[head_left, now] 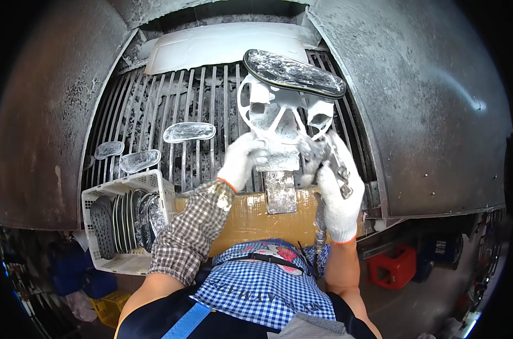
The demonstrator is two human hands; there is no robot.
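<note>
apron: blue-checked apron [268, 294] fills the bottom edge, closest to the lens; plaid oversleeve [191, 229] covers the left forearm, likely against overspray.
left hand: white-gloved left hand [242, 161], fingers curled shut around the white paint-caked holder [279, 116] near its stem; looks like it steadies the jig.
right hand: gloved right hand [338, 198], fingers closed around a spray gun [324, 158], nozzle aimed up at the holder.
sole: dark glossy shoe sole [293, 73] sits on top of the holder, tilted, raised above the grate [155, 107] so every edge is reachable.
finished pieces: three clear-coated soles [188, 131] lie flat on the grate bars, left, apart from each other.
basket: white crate [124, 223] at the left, soles stacked on edge inside, within arm's reach.
</note>
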